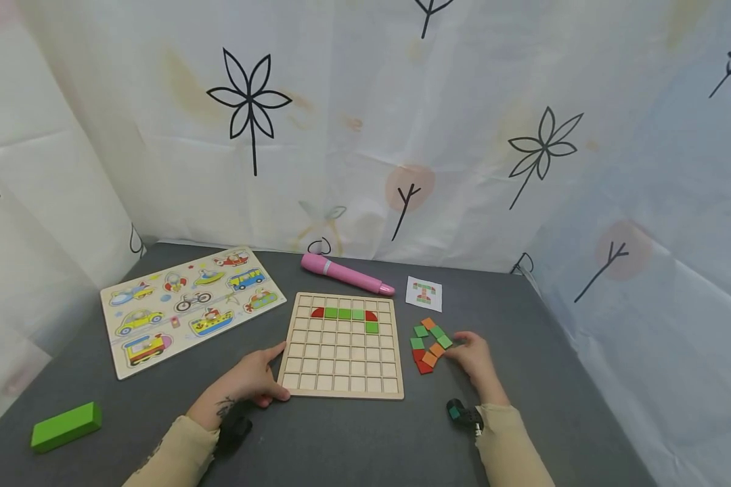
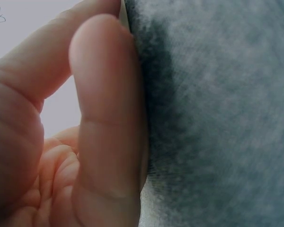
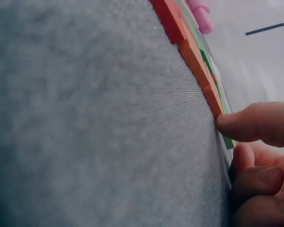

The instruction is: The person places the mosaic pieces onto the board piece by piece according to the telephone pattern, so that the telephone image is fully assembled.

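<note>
A square wooden grid board (image 1: 341,365) lies in the middle of the table. Near its top sits a row of tiles with red curved ends (image 1: 318,312) and green squares (image 1: 344,314) between them; one more green square (image 1: 372,327) is below the right end. My left hand (image 1: 252,375) has its forefinger against the board's left edge and its thumb at the lower left corner. Right of the board are loose green, orange and red tiles (image 1: 424,366). My right hand (image 1: 475,358) reaches them from the right, thumb tip touching an orange tile (image 3: 212,100), other fingers bent near the table.
A pattern card (image 1: 424,293) lies behind the loose tiles. Behind the board is a pink pen-like stick (image 1: 347,274). To the left lie a vehicle picture puzzle (image 1: 183,331) and a green block (image 1: 66,427). Patterned white cloth (image 1: 341,155) hangs around the table.
</note>
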{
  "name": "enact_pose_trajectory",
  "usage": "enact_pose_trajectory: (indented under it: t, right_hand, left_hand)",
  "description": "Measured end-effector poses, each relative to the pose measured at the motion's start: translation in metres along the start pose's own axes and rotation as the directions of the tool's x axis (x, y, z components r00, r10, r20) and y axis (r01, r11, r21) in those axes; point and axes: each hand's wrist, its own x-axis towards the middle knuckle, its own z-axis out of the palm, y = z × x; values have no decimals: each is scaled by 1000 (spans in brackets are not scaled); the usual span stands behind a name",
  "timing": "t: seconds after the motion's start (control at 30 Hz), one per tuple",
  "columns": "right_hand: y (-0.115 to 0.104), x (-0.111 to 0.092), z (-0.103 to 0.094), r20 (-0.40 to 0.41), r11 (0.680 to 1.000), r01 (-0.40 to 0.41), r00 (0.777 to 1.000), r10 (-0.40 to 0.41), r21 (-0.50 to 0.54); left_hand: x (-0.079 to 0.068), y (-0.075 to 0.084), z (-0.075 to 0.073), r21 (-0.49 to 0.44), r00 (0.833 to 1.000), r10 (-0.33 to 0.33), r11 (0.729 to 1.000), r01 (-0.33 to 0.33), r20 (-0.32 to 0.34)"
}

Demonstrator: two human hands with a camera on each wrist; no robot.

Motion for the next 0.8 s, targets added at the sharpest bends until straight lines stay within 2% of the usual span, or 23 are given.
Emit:
enact_pose_trajectory:
  t: [0.17,0.4,0.67,0.8]
  right_hand:
    - [-9,-2,0,13,998,-3,1000,3,-58]
    - [-15,-3,2,-7,998,-45,999,45,-53]
    - [-14,-5,0,-12,999,-52,999,52,-11]
    - [-22,-4,2,-39,998,-30,999,32,51]
  left_hand:
    - [-1,0,-1,0,1000,4,1000,-4,0]
    - [-1,0,-2,-2,1000,1,1000,-1,1]
    - [-2,0,0,-12,1000,-1,1000,1,3]
    - [-2,0,1,-18,1000,8,1000,-8,2]
